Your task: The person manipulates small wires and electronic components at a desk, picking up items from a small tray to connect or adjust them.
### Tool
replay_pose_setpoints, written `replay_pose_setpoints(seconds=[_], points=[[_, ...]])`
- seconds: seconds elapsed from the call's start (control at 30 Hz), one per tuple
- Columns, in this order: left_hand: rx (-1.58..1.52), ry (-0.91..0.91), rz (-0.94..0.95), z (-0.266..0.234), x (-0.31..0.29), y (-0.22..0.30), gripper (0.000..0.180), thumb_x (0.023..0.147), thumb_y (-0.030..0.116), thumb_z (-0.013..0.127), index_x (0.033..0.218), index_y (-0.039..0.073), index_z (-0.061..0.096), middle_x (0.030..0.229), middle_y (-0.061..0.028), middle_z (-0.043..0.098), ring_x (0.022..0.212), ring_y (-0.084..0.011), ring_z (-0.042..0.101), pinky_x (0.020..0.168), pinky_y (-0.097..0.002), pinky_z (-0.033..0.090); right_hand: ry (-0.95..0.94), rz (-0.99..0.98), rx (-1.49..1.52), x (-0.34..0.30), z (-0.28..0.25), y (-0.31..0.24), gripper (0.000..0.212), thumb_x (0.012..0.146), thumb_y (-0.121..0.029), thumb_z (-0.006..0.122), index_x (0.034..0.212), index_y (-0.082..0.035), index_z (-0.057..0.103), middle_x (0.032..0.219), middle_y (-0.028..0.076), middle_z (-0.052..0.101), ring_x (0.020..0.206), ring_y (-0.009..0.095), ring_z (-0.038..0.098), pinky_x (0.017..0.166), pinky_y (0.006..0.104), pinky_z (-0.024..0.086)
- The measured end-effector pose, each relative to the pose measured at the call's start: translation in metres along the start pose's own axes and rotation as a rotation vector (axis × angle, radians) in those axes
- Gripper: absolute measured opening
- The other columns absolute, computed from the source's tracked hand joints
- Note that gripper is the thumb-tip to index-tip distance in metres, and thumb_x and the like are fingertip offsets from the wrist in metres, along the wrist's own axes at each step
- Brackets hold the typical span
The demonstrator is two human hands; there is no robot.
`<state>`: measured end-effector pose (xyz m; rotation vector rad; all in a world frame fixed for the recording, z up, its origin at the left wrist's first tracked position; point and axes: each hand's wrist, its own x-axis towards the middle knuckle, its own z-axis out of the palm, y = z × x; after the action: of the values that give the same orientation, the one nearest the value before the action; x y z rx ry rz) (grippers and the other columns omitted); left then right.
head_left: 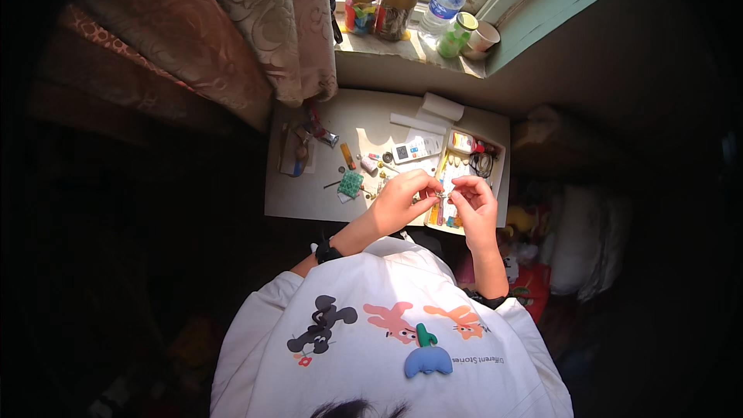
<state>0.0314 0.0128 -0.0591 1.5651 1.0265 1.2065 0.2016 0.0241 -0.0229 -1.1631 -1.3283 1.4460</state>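
My left hand (406, 200) and my right hand (475, 205) come close together over the front right of a small white table (302, 193). The fingertips of both pinch a tiny, thin object (443, 194) between them, too small to name. Under the hands lies a shallow white tray (501, 161) holding a coiled black cable (481, 163), a small white box with a red and yellow print (462, 142) and several coloured pieces. Left of my left hand are a green patterned square block (350, 184), an orange tube (347, 156) and several small bits, some partly behind the hand.
A white remote control (418, 149) lies behind the hands, with a white paper roll (443, 106) farther back. Jars with gold lids (363, 4), a water bottle (443, 9) and a cup (483, 37) stand on the windowsill. A curtain (255, 23) hangs at the table's left.
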Motion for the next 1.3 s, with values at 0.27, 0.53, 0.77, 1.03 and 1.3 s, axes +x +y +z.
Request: replay_pose_setpoints(seconds=[0.27,0.53,0.77,1.03,1.3], points=[[0.357,0.040,0.038,-0.005,0.000,-0.011,0.013,0.071,0.004,0.067,0.078,0.004,0.056,0.071,-0.0064,0.054,0.064,-0.0194,0.056,0.059,-0.0293,0.045,0.112,0.095,0.033,-0.002,-0.006,0.012,0.015,0.083,0.001,0.054,0.099,0.000,0.054,0.082,0.002,0.056,0.068,0.005,0.052,0.045,0.0161,0.037],[0.613,0.069,-0.396,-0.055,-0.042,-0.145,0.007,0.074,0.012,0.063,0.078,0.007,0.062,0.082,-0.0110,0.060,0.074,-0.0285,0.059,0.067,-0.0375,0.048,0.148,-0.147,-0.736,-0.007,-0.029,0.037,0.017,0.077,0.005,0.056,0.093,0.001,0.058,0.081,0.007,0.056,0.068,0.013,0.055,0.063,0.0238,0.045],[0.816,0.124,-0.548,-0.065,-0.078,-0.205,0.006,0.073,0.011,0.062,0.078,0.008,0.063,0.081,-0.0113,0.059,0.077,-0.0294,0.058,0.069,-0.0392,0.048,0.210,0.005,-0.612,-0.023,-0.040,0.047,0.016,0.077,0.003,0.056,0.093,0.000,0.059,0.081,0.006,0.058,0.068,0.012,0.055,0.064,0.0238,0.045],[0.676,-0.097,-0.363,-0.021,-0.070,-0.206,0.008,0.070,0.011,0.065,0.077,0.008,0.062,0.078,-0.0112,0.058,0.075,-0.0319,0.057,0.068,-0.0410,0.046,0.295,0.095,-0.513,-0.043,-0.067,0.064,0.015,0.080,0.001,0.057,0.095,0.001,0.059,0.085,0.003,0.059,0.072,0.008,0.053,0.068,0.0211,0.044],[0.825,-0.078,-0.345,0.008,-0.058,-0.210,0.024,0.064,0.018,0.074,0.077,0.007,0.058,0.077,-0.0106,0.057,0.076,-0.0301,0.056,0.068,-0.0398,0.044,0.364,0.191,-0.323,-0.055,-0.088,0.067,0.018,0.081,0.003,0.056,0.099,0.001,0.058,0.087,0.001,0.058,0.076,0.006,0.052,0.072,0.0198,0.043]])
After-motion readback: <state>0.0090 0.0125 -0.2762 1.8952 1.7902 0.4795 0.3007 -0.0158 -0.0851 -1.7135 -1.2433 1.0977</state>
